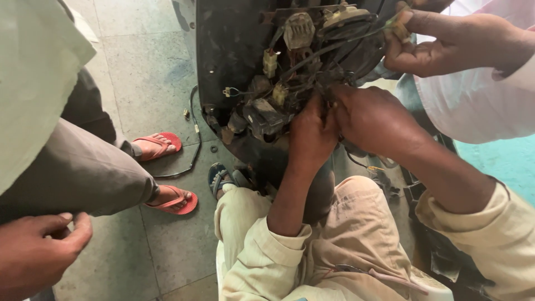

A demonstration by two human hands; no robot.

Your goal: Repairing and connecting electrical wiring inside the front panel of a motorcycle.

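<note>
My left hand (312, 136) and my right hand (372, 120) are pressed together on a bundle of black wires (312, 83) inside the open front of a black scooter body (234, 50). Their fingertips are pinched on the wires just below yellowed plastic connectors (271, 62) and a grey relay box (299, 30). What exactly sits between the fingers is hidden. My sleeves are cream. At the upper right a second person's hand (440, 44), in a white sleeve, holds a small connector on the same wiring.
A third person stands at the left in grey trousers and red sandals (173, 203), with a hand (36, 245) at the lower left. A loose black cable (195, 139) lies on the tiled floor. My foot wears a blue sandal (220, 178).
</note>
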